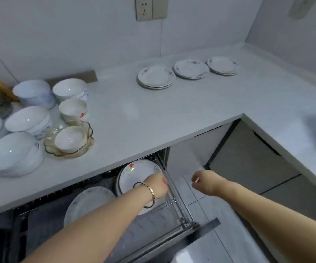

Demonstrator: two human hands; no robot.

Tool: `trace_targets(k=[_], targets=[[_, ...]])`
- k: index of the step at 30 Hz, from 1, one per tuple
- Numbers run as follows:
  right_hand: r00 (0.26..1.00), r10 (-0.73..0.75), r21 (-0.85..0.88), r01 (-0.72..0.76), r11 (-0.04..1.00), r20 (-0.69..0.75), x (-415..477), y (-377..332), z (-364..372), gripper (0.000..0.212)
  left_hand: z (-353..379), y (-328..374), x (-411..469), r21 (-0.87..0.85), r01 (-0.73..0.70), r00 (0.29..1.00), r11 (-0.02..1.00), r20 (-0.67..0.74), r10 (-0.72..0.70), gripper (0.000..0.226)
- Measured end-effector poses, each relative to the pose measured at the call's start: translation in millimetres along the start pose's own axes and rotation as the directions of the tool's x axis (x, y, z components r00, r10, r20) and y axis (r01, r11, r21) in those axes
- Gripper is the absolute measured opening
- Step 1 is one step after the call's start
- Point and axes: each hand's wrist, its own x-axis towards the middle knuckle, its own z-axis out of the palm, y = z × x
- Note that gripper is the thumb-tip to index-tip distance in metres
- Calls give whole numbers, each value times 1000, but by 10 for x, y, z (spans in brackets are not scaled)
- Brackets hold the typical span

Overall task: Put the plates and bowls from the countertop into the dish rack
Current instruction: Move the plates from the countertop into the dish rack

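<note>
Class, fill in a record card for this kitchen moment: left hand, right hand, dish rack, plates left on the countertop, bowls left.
left hand: at the right rim of the flowered plate; fingers hidden
right hand: loosely curled, empty, over the floor
dish rack: pulled out under the countertop; holds the flowered plate and a second plate
plates left: three stacks
bowls left: white bowls at the countertop's left, one inside a glass dish

I am looking at three low stacks of white, flower-rimmed plates (155, 77) sitting in a row on the surface, upper centre-right. White bowls (28, 122) are clustering at the left. Below, in the pulled-out wire dish rack (174, 188), a flowered plate (134, 175) and a paler plate (89, 202) are standing on edge.
</note>
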Motion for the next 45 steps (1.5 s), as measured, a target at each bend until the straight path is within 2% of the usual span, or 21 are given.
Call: trace_targets(k=[2,4,7,9,11,13,18,20,26,31,35,38,43,45], targets=[[999,-36,-55,34,998,-29,-154,392,-370,36,119,551,31,-27,-12,1000,1000,-21,11,23],[997,-63,-123,57,991,-48,-273,736,-705,19,218,1049,80,-71,-4,999,998,-54,0,29],[993,-90,-184,74,980,-79,-394,1096,-1186,34,279,1703,148,-87,13,995,996,-97,-21,36],[990,-112,-204,94,974,-81,-412,1309,-1495,21,267,2077,193,-79,-3,994,997,-112,-6,38],[986,-135,-206,112,972,-102,-391,1476,-1770,36,225,2370,288,-72,-14,992,997,-128,4,36],[983,-151,-212,126,969,-104,-286,1624,-2015,38,140,2606,417,-119,-6,985,993,-173,-15,33],[979,-146,-217,113,970,-143,98,1945,-2615,29,-153,3033,911,-130,1,978,991,-207,-29,33],[982,-111,-196,79,977,-153,280,2065,-2892,36,-321,3191,1180,-127,4,976,992,-214,-31,32],[984,-13,-70,1,998,-176,1078,2328,-3721,37,-889,3720,2011,-123,-13,981,992,-195,-11,30],[986,22,-52,-31,998,-166,1818,2428,-4229,34,-1199,4072,2680,-202,-6,983,979,-180,-31,13],[992,27,-67,-36,997,-126,2503,2536,-4499,35,-1295,4245,3242,-343,50,983,938,-151,-108,29],[994,32,-75,-40,996,-101,3088,2656,-4738,36,-1342,4395,3749,-441,107,976,891,-124,-179,21],[980,83,11,-83,997,-178,4174,2866,-5262,39,-1438,4758,4704,-681,185,947,709,-69,-313,14],[969,126,68,-114,991,-214,4608,2945,-5424,41,-1471,4882,5121,-714,194,943,673,-53,-328,27]])
